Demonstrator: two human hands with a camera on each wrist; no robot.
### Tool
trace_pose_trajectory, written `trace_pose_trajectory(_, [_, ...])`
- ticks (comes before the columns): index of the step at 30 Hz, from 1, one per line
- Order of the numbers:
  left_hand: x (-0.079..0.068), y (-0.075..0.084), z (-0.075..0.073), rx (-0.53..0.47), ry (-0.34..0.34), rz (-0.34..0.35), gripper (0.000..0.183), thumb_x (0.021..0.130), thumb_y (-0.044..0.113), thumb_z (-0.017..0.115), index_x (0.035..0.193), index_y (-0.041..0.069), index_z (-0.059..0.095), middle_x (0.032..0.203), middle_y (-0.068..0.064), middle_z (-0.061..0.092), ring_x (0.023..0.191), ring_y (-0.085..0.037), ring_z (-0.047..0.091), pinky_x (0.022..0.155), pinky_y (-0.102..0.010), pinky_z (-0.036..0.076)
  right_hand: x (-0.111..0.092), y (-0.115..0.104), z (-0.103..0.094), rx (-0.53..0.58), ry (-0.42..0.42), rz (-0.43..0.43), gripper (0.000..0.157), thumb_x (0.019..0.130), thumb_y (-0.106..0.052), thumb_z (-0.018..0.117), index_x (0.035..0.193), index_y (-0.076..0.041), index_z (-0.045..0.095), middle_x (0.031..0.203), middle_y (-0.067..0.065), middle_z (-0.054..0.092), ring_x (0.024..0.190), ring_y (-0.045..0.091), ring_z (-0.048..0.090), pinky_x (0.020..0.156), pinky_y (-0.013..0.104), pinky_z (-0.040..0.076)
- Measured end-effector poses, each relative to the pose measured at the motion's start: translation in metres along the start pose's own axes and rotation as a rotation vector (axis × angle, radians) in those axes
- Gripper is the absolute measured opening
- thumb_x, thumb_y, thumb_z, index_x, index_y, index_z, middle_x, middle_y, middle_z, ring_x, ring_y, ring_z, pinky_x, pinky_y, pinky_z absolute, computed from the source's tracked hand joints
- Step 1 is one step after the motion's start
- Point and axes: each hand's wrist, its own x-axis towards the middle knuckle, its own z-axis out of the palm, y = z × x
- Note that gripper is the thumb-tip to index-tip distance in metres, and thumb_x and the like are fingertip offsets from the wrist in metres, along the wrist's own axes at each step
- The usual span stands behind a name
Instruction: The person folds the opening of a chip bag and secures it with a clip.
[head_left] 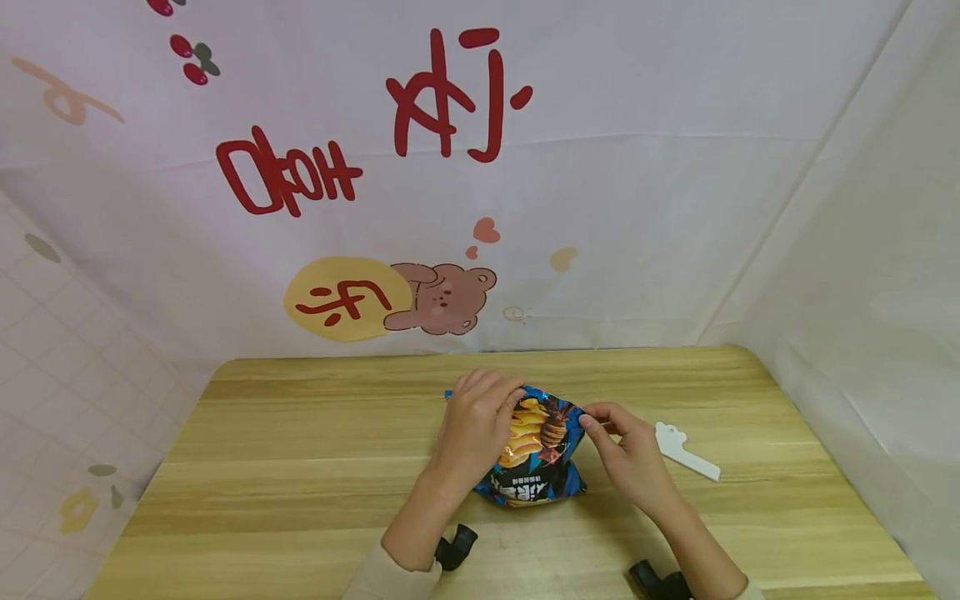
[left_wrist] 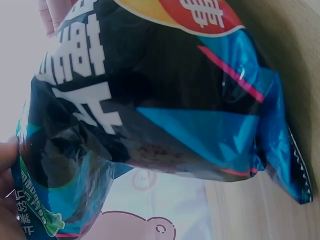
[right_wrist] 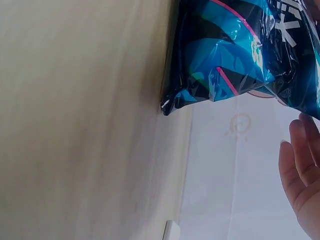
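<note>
A puffed snack bag (head_left: 536, 450) stands on the table, blue and black with a picture of yellow chips and white lettering. Over its upper left edge the left hand (head_left: 476, 417) curls its fingers; in the left wrist view a thumb (left_wrist: 7, 156) lies against the bag's printed edge strip. The right hand (head_left: 630, 446) pinches the upper right corner of the bag between thumb and fingertips. In the right wrist view, several fingers (right_wrist: 300, 160) of that hand reach up to the bag's edge. The left hand hides the bag's left part in the head view.
Right of the right hand lies a white flat stick with a scalloped head (head_left: 686, 452). Black wrist-camera pieces (head_left: 456, 547) show by both forearms. The wooden table (head_left: 300, 467) meets a printed cloth wall (head_left: 615, 200) at the back, and cloth hangs at both sides.
</note>
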Motion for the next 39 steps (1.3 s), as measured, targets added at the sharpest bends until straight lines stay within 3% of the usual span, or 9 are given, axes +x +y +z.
trace_pose_trajectory(10, [-0.0001, -0.0014, 0.0003, -0.032, 0.033, 0.013, 0.004, 0.094, 0.002, 0.077, 0.096, 0.003, 0.079, 0.089, -0.005, 0.074, 0.085, -0.022, 0.067, 0.081, -0.037, 0.054, 0.0006, 0.0030, -0.0010, -0.005, 0.006, -0.044, 0.014, 0.098, 0.004, 0.069, 0.097, -0.009, 0.075, 0.095, -0.002, 0.076, 0.084, 0.008, 0.066, 0.073, 0.022, 0.052])
trace_pose_trajectory(26, [-0.0003, -0.0027, -0.0035, -0.038, -0.003, 0.016, 0.004, 0.095, 0.004, 0.075, 0.095, 0.005, 0.078, 0.089, -0.005, 0.074, 0.086, -0.021, 0.066, 0.080, -0.035, 0.052, 0.0003, 0.0063, -0.0014, 0.018, 0.025, -0.135, 0.019, 0.093, 0.012, 0.070, 0.092, -0.007, 0.075, 0.093, 0.001, 0.076, 0.083, 0.007, 0.068, 0.076, 0.014, 0.052])
trace_pose_trajectory(39, [-0.0036, -0.0066, -0.0062, -0.014, 0.006, 0.070, 0.004, 0.093, 0.002, 0.077, 0.094, 0.006, 0.077, 0.089, -0.005, 0.074, 0.085, -0.021, 0.066, 0.077, -0.033, 0.052, -0.0029, 0.0063, 0.0051, 0.022, 0.070, -0.232, 0.024, 0.085, 0.020, 0.073, 0.088, -0.004, 0.074, 0.087, 0.003, 0.076, 0.083, 0.006, 0.069, 0.079, 0.011, 0.052])
